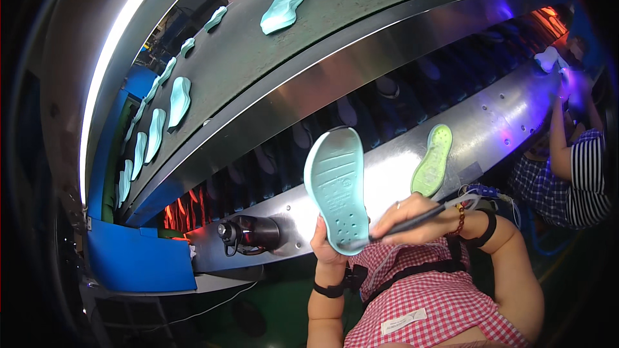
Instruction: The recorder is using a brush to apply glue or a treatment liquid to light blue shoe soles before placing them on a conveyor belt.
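My left hand grips a light-blue shoe sole by its lower end, holding it upright with its grooved, dimpled face towards me. My right hand is closed round a dark-handled brush; a pale tube seems to run from its back end. The brush's tip meets the sole near the lower end, though the bristles are hard to make out. Just beyond my right hand, a yellow-green sole lies on the metal ledge.
A black bottle lies on the ledge at left. Above it, a dark conveyor belt carries several light-blue soles. Under the belt, more soles sit in a slot with glowing red heaters. A co-worker works at the right.
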Action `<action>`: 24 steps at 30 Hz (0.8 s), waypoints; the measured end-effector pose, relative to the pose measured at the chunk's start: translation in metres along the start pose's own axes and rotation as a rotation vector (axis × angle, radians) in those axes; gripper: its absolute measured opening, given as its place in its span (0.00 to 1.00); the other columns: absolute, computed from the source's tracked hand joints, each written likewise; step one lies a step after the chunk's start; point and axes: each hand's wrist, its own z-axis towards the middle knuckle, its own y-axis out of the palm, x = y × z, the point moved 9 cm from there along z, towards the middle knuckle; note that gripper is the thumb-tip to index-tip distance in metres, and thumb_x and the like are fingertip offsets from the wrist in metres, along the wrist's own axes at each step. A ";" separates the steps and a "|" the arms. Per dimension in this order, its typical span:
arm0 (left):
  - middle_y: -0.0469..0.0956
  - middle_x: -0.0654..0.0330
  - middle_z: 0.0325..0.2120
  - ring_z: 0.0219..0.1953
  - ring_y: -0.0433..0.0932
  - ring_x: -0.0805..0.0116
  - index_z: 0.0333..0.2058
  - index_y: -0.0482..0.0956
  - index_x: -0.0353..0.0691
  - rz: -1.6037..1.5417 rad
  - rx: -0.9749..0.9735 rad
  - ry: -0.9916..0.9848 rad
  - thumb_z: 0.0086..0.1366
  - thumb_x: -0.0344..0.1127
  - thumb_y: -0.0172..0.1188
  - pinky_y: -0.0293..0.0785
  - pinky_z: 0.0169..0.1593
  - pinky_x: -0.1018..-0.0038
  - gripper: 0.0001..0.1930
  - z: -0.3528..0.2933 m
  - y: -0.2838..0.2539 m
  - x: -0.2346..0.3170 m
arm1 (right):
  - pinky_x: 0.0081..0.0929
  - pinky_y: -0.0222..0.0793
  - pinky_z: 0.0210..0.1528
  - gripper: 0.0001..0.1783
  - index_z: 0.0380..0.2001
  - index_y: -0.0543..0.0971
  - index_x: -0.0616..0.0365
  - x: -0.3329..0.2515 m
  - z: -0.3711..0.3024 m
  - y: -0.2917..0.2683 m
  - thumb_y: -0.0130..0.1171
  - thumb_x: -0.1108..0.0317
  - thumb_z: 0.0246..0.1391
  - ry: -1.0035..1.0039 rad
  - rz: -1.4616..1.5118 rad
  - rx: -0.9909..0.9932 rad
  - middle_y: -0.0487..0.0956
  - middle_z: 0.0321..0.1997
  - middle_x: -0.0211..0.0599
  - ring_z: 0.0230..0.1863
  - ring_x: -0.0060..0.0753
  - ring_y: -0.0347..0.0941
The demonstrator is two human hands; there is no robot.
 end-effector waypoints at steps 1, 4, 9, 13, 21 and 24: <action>0.70 0.41 0.42 0.40 0.74 0.48 0.53 0.59 0.30 0.052 0.034 -0.063 0.61 0.56 0.38 0.71 0.44 0.56 0.33 0.001 -0.004 -0.001 | 0.19 0.70 0.37 0.12 0.35 0.78 0.62 -0.015 0.000 0.005 0.61 0.72 0.43 -0.123 -0.032 -0.039 0.79 0.32 0.41 0.33 0.28 0.76; 0.71 0.46 0.41 0.41 0.74 0.55 0.52 0.60 0.29 0.031 0.024 -0.219 0.61 0.48 0.40 0.70 0.46 0.63 0.28 -0.002 0.004 -0.004 | 0.22 0.70 0.37 0.12 0.34 0.78 0.62 -0.023 0.002 0.002 0.60 0.71 0.44 -0.116 0.064 -0.179 0.79 0.33 0.42 0.33 0.31 0.76; 0.71 0.49 0.43 0.44 0.73 0.65 0.51 0.61 0.27 0.233 -0.093 -0.451 0.62 0.42 0.42 0.67 0.49 0.72 0.25 -0.003 0.025 -0.015 | 0.26 0.70 0.40 0.12 0.35 0.76 0.63 -0.016 0.008 0.007 0.59 0.72 0.45 -0.087 0.075 -0.322 0.78 0.36 0.42 0.37 0.35 0.76; 0.71 0.49 0.43 0.43 0.73 0.67 0.51 0.60 0.26 0.414 -0.063 -0.586 0.61 0.43 0.44 0.69 0.47 0.74 0.27 -0.010 0.036 -0.013 | 0.26 0.69 0.41 0.12 0.36 0.76 0.63 -0.028 0.001 0.004 0.59 0.73 0.45 -0.132 0.001 -0.566 0.78 0.37 0.42 0.39 0.37 0.75; 0.70 0.49 0.46 0.44 0.72 0.63 0.52 0.61 0.27 0.364 -0.029 -0.571 0.60 0.45 0.44 0.68 0.47 0.72 0.28 -0.025 0.007 -0.012 | 0.28 0.68 0.44 0.13 0.37 0.76 0.63 -0.028 -0.015 -0.015 0.58 0.74 0.45 -0.092 -0.028 -0.453 0.77 0.41 0.43 0.44 0.39 0.73; 0.71 0.48 0.44 0.43 0.72 0.63 0.51 0.62 0.26 0.169 -0.007 -0.555 0.57 0.47 0.45 0.67 0.47 0.73 0.30 -0.035 -0.001 -0.007 | 0.28 0.68 0.48 0.13 0.39 0.75 0.62 -0.032 -0.009 -0.033 0.57 0.75 0.47 -0.120 0.008 -0.241 0.76 0.42 0.43 0.46 0.36 0.73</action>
